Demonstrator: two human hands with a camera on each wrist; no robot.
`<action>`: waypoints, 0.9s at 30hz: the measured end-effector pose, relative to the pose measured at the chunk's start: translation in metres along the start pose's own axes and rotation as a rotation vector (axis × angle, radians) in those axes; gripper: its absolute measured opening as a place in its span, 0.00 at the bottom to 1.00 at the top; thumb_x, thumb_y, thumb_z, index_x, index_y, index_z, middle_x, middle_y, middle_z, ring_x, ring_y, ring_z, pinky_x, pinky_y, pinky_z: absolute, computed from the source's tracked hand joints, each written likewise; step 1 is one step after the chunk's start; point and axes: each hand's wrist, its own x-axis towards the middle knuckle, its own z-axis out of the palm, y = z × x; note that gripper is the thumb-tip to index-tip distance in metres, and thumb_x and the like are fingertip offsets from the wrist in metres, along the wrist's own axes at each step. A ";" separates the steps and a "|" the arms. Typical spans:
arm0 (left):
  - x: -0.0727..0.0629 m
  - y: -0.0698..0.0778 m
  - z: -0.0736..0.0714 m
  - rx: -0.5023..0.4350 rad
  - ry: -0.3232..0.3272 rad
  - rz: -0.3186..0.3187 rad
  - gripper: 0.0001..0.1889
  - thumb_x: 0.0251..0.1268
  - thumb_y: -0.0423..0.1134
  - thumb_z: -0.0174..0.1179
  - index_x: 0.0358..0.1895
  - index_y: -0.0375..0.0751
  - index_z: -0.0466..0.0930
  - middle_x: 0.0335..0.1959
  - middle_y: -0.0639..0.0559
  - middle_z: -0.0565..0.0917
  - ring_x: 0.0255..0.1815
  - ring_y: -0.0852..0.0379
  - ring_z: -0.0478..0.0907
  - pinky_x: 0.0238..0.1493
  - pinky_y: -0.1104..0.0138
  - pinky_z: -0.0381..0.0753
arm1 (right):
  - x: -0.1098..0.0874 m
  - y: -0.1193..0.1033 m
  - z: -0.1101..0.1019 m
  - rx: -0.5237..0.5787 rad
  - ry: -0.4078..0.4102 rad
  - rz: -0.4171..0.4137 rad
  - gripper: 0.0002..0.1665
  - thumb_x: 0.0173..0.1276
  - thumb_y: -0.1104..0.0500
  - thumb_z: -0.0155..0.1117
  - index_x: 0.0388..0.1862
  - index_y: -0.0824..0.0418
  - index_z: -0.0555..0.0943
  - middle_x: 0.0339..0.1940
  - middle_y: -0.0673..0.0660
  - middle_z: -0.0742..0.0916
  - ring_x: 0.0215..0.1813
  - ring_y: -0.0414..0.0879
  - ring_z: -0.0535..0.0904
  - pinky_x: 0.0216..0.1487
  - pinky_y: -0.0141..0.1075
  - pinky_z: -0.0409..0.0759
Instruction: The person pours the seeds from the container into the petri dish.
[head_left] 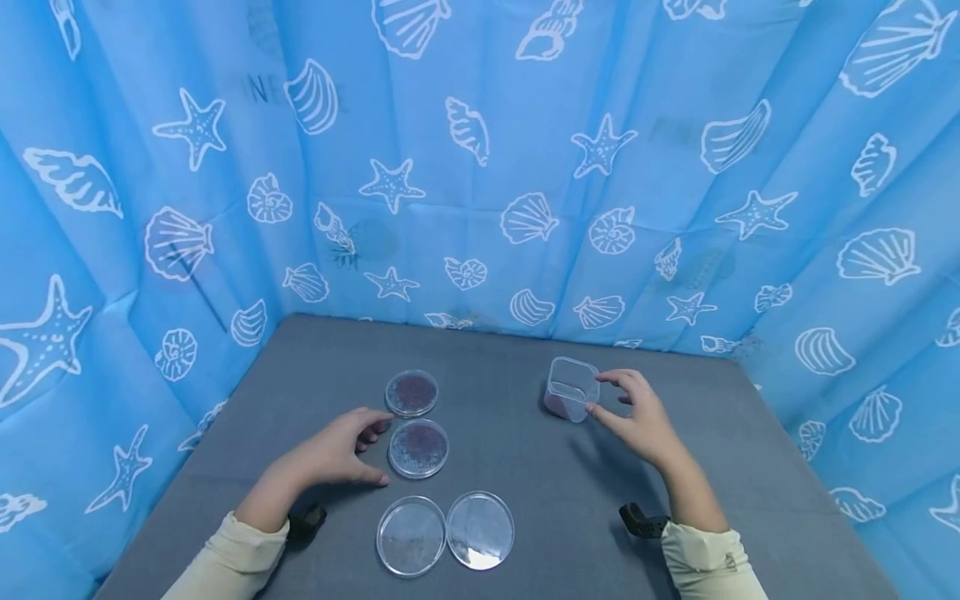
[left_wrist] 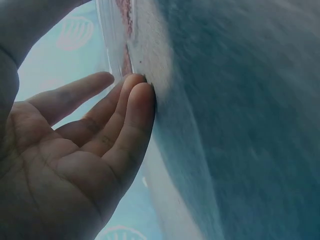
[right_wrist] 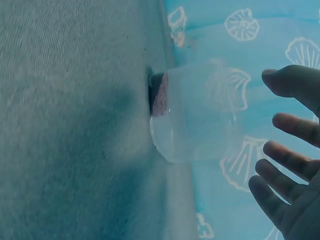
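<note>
Two round petri dishes with reddish-brown granules, a far one (head_left: 412, 393) and a nearer one (head_left: 418, 448), sit on the grey table left of the middle. My left hand (head_left: 341, 450) is beside them on the left, thumb and fingers spread apart and gripping nothing; its fingertips are close to the dishes, and I cannot tell if they touch. A clear square plastic container (head_left: 572, 390) with some reddish granules at the bottom stands farther right. Beside its right side is my right hand (head_left: 637, 421). The right wrist view shows those fingers (right_wrist: 287, 152) spread, with a gap from the container (right_wrist: 195, 115).
Two clear, shallow round dishes or lids, a left one (head_left: 411, 536) and a right one (head_left: 480, 530), lie side by side near the front. A blue curtain (head_left: 465, 208) with white shell prints surrounds the back and sides of the grey table (head_left: 495, 375).
</note>
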 end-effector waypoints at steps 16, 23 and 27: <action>-0.030 0.001 -0.002 0.017 -0.084 0.007 0.39 0.44 0.47 0.87 0.62 0.38 0.82 0.51 0.49 0.80 0.51 0.52 0.78 0.46 0.65 0.85 | -0.001 0.021 0.006 -0.021 -0.034 0.107 0.42 0.73 0.50 0.73 0.79 0.65 0.68 0.75 0.72 0.71 0.73 0.71 0.71 0.67 0.68 0.78; -0.042 0.008 0.002 -0.001 -0.119 0.019 0.39 0.42 0.47 0.87 0.61 0.43 0.83 0.50 0.51 0.78 0.51 0.53 0.77 0.44 0.67 0.84 | 0.000 0.022 0.007 0.013 -0.060 0.126 0.45 0.74 0.49 0.73 0.81 0.66 0.64 0.76 0.73 0.69 0.74 0.72 0.70 0.69 0.68 0.77; -0.048 0.019 0.007 -0.105 -0.183 0.007 0.41 0.41 0.48 0.88 0.63 0.45 0.82 0.54 0.50 0.78 0.50 0.54 0.76 0.43 0.68 0.84 | 0.000 0.022 0.008 0.025 -0.074 0.136 0.47 0.73 0.50 0.73 0.82 0.65 0.63 0.75 0.73 0.69 0.75 0.72 0.69 0.70 0.68 0.76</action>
